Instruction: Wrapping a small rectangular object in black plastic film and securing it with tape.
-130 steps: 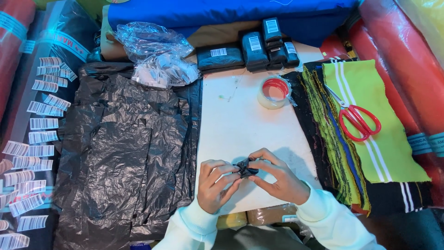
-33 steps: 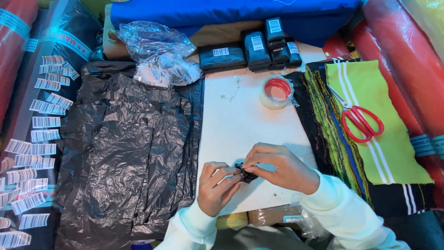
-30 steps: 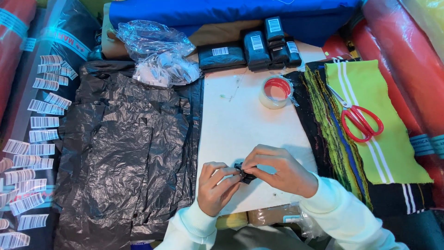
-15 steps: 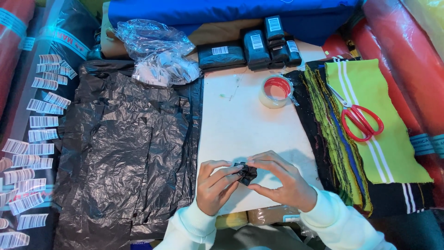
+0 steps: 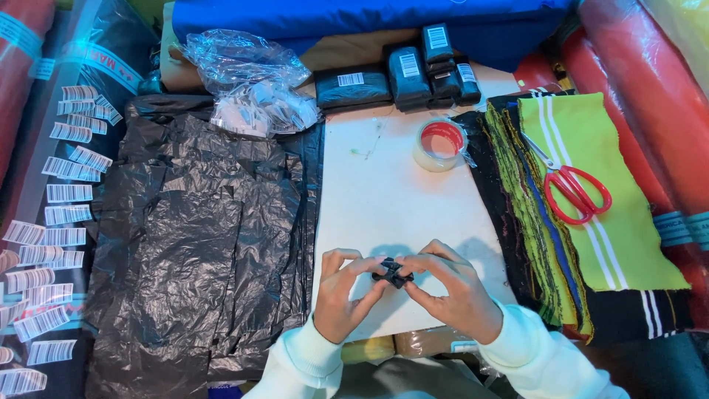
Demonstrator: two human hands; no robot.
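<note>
**Hands draw level on the small black bundle**

Since a second ago the right hand (image 5: 452, 297) has pulled back from over the left hand (image 5: 342, 299), so both now sit side by side, fingertips meeting at a small black bundle (image 5: 391, 272). Both hands pinch it between thumb and fingers, each grip closed on it, just above the white counter (image 5: 391, 199) near its front edge. Black plastic sheets (image 5: 199, 244) lie spread to the left, with barcode labels (image 5: 59, 222) beside them. A tape roll (image 5: 440, 144) stands on the counter farther back, well apart from the hands. Behind it are wrapped black packs (image 5: 402, 74) and a clear bag (image 5: 247, 81). To the right, red scissors (image 5: 572, 188) rest on a stack of green cloth (image 5: 591, 244).
</note>
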